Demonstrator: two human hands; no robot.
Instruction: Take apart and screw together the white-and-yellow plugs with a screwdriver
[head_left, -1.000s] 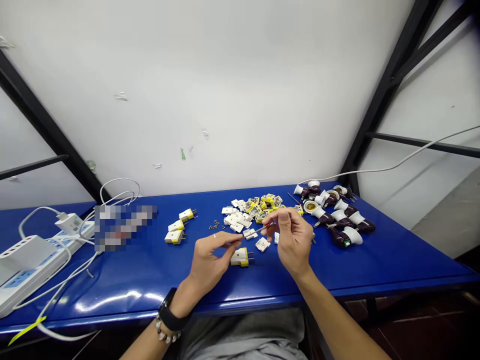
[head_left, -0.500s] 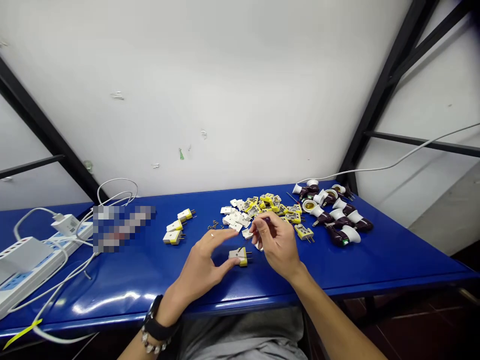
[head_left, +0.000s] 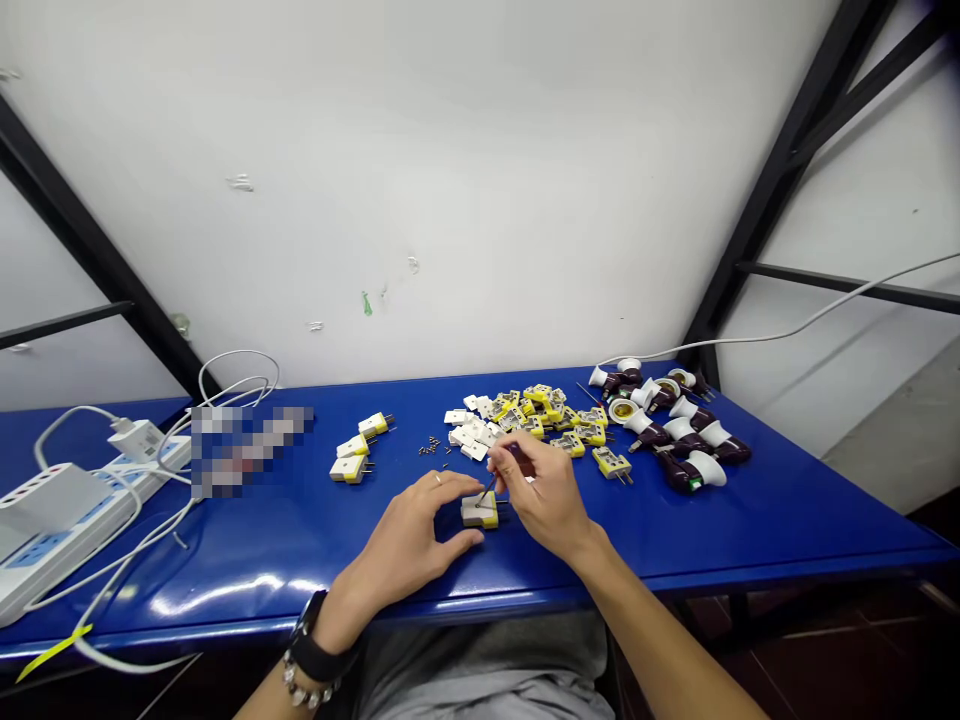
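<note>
A white-and-yellow plug (head_left: pixel 471 515) lies on the blue table in front of me, its metal prongs pointing right. My right hand (head_left: pixel 546 497) is closed around a screwdriver (head_left: pixel 487 491) with a dark handle. The thin shaft slants down, and its tip meets the plug's white top at the screw hole. My left hand (head_left: pixel 412 535) curves around the plug's left side with thumb and forefinger apart, the forefinger near its far edge and the thumb close to its near edge. Small screws (head_left: pixel 430 447) are scattered beyond my left hand.
White covers (head_left: pixel 474 440) and open yellow plug shells (head_left: pixel 551 405) are heaped behind my hands. Three closed plugs (head_left: pixel 349 468) lie to the left. Dark lamp holders (head_left: pixel 682 435) with white collars cluster at the right. A power strip (head_left: pixel 45 560) and loose cables occupy the left end.
My right hand has moved left and brought the screwdriver's tip onto the plug. My left thumb has come off the plug's top to its near side, while the fingers stay apart.
</note>
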